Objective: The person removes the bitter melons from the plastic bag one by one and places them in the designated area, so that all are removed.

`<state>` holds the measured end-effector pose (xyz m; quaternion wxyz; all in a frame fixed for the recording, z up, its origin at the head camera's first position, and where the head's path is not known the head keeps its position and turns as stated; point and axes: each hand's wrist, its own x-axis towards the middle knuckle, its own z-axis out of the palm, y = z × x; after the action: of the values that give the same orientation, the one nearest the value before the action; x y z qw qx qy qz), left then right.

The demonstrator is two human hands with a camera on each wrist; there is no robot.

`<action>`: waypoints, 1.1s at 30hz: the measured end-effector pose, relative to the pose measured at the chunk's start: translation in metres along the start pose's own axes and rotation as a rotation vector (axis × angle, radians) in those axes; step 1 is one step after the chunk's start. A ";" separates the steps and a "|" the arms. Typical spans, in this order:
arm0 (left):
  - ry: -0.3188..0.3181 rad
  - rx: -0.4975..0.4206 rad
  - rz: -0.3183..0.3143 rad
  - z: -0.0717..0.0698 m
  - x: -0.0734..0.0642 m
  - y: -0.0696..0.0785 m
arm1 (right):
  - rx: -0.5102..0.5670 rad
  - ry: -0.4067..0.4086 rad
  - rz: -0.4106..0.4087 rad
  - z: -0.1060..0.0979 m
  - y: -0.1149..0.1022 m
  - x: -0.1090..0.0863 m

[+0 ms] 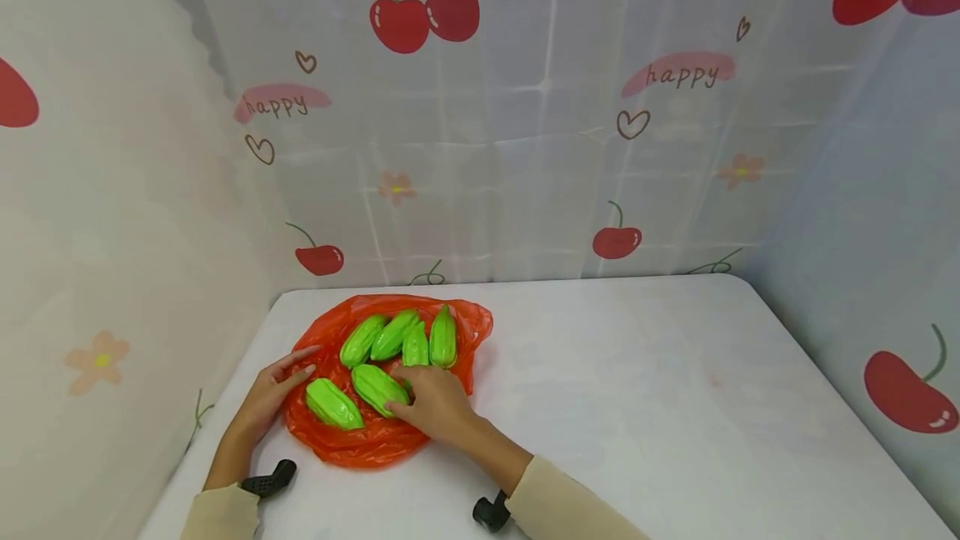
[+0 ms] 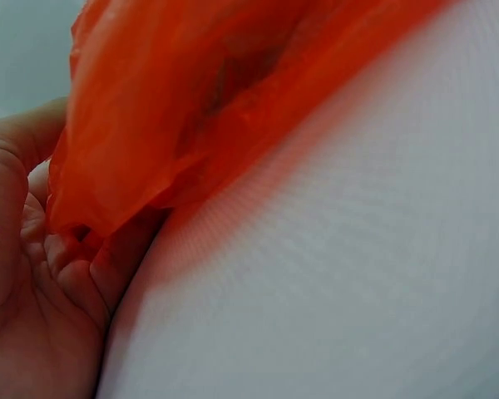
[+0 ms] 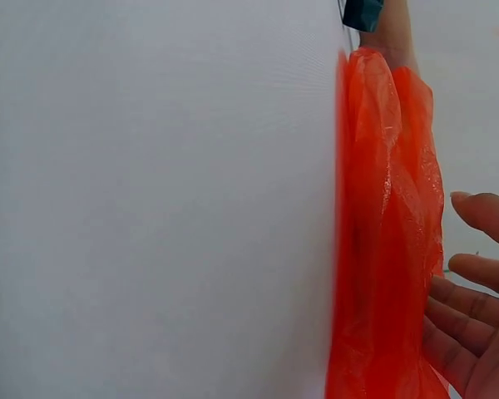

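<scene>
Several bright green, ridged, elongated fruits (image 1: 379, 388) lie in a spread-out red plastic bag (image 1: 375, 455). At the bag's left edge is my left hand (image 1: 264, 400); its thumb lies inside the rim, and in the left wrist view the fingers (image 2: 75, 266) curl under the red plastic, gripping it. My right hand (image 1: 438, 402) is over the right side of the bag, thumb and forefinger spread close above one green fruit. Seen from the right wrist, those fingers (image 3: 474, 312) are extended and apart beside the red plastic, with nothing between them.
The bag rests on a white table (image 1: 637, 390), toward its back left corner. Around the table hangs a pale curtain (image 1: 525, 132) printed with cherries and hearts. A black wrist camera (image 1: 270, 479) sits at the left wrist, and another black mount (image 1: 491, 513) at the right.
</scene>
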<state>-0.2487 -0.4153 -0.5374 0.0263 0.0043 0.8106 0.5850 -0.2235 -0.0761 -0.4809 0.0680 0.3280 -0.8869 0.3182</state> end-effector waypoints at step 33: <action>-0.001 0.028 0.013 0.001 -0.001 0.002 | -0.198 -0.050 0.024 0.016 -0.008 0.006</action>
<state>-0.2473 -0.4142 -0.5354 0.0229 0.0100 0.8186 0.5738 -0.2220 -0.0931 -0.4874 0.0738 0.3169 -0.9193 0.2216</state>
